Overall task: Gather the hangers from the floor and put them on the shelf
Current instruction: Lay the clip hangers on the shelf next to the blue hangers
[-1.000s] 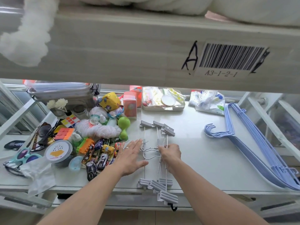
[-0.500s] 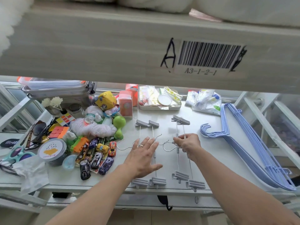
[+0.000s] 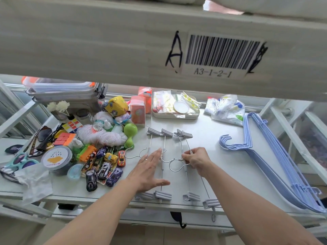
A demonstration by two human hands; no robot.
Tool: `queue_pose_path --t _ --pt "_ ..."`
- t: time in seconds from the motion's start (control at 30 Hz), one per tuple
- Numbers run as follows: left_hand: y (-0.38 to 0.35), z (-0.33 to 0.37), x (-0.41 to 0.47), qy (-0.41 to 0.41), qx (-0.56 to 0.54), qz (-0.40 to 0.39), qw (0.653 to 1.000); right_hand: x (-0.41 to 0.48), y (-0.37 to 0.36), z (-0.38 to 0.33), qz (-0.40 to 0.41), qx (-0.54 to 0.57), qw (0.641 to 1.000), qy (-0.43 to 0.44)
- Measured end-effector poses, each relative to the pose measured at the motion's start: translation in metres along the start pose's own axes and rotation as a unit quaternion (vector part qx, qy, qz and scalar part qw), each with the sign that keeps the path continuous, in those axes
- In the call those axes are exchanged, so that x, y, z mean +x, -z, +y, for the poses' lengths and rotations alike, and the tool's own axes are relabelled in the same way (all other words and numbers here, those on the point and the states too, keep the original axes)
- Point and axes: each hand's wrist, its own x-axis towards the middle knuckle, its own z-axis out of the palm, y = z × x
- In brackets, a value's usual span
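Shelf (image 3: 221,137) (white, cluttered) bears clip hangers (image 3: 165,167).

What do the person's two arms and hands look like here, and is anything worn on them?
Both forearms are bare as far as the picture shows: no sleeves, no gloves, no watch or bracelet in view. The left hand wears a thin, pale band ring on one finger. The right hand shows no ring or other ornament from this angle. No markings are visible on either arm.

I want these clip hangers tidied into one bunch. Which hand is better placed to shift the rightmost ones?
Probably the right hand: it already pinches those metal clip hangers near their hooks. The left hand lies flat and open over the others.
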Motion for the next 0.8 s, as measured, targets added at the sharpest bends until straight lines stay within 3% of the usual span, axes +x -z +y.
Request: queue_pose_path --t 0.2,0.37,0.8 --pt "0.0 -0.004 0.003 -0.01 -0.003 0.007 1.0 -0.002 -0.009 -0.001 -0.006 0.005 1.0 -0.015" --pt "-0.004 -0.008 0.005 -0.016 0.01 0.01 1.0 -0.004 -0.015 -0.001 0.053 -0.007 0.998 -0.029" --pt "-0.004 -0.008 0.007 -0.031 0.04 -0.01 0.999 -0.002 -0.025 -0.009 0.077 -0.041 0.993 -0.074"
